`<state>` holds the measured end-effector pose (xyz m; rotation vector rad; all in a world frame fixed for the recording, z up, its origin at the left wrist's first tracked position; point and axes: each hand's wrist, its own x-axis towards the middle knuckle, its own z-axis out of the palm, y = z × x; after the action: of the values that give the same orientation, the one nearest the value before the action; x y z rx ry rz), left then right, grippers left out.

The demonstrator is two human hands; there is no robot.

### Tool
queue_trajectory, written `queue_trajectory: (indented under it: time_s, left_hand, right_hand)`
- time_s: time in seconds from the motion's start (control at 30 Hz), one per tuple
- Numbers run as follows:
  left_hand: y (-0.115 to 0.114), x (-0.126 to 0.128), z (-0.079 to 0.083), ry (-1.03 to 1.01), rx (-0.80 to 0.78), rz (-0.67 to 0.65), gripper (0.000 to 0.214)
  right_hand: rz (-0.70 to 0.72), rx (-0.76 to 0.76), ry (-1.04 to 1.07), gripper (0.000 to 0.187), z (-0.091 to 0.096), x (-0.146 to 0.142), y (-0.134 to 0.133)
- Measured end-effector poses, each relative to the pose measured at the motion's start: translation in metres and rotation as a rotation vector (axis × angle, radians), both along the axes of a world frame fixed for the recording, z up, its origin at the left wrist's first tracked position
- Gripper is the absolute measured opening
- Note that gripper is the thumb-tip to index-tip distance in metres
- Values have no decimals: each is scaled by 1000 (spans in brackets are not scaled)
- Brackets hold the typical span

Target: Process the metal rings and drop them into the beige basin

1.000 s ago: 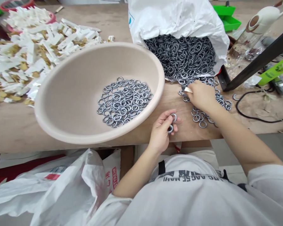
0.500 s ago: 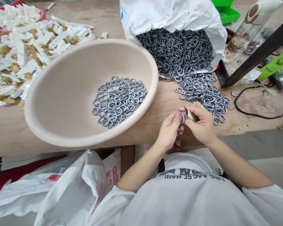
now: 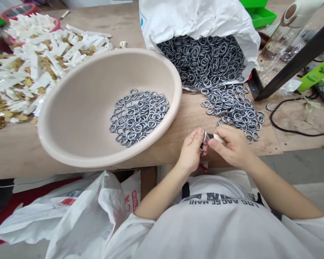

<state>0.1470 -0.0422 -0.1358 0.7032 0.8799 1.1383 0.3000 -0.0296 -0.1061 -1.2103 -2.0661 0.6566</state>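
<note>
My left hand is closed on metal rings at the table's front edge. Against those rings my right hand pinches a small tool with a pale handle and a dark tip. Just beyond my hands lies a loose heap of grey metal rings on the wooden table. It spills from an open white bag full of rings. To the left stands a large beige bowl with a layer of rings in its bottom.
White and gold packets are piled at the far left, beside a red-rimmed basket. A black bar, a black cable, green trays and a bottle sit at the right. White plastic bags lie below the table edge.
My right hand left the loose heap and came back to my left hand with the tool. The tool's tip now meets the ring that my left hand holds.
</note>
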Motion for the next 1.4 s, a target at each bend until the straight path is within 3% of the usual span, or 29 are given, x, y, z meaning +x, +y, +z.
queue_trajectory:
  time_s: [0.17,0.27,0.43,0.6,0.7,0.77,0.83,0.93,1.0,1.17,1.4]
  left_hand:
    - [0,-1,-1,-13,-7,32,45]
    - [-3,-3,-2,-2,15,8,46]
    - [-12,-10,1,-21,46,-131,48]
    - [-10,-20,6,-18,-33,-48,41]
    - [-4,-29,5,-61,-77,-25,34]
    - [0,-33,4,-127,-90,-11,28]
    - [2,-33,4,-185,-111,-7,25]
    - [3,-24,5,-191,-151,-6,33]
    - [2,-14,7,-165,-163,8,42]
    - [-1,3,5,-103,-135,61,50]
    - [-4,5,-5,-9,-53,27,51]
  right_hand:
    - [28,81,-144,41,5,-4,-11]
    - [38,29,-158,46,4,-2,-7]
    - [-166,-108,-249,54,-4,11,33]
    - [-285,76,-633,37,-11,3,83]
    - [-268,81,-717,27,-8,-4,96]
    - [-256,50,-614,22,-4,-6,94]
    - [-226,-34,-359,24,1,-5,80]
    - [-184,-189,157,26,2,-9,43]
    - [-157,-230,368,24,-4,-15,16]
    - [-177,-57,371,12,-26,-23,-19]
    - [-80,-142,408,22,-19,-11,-3]
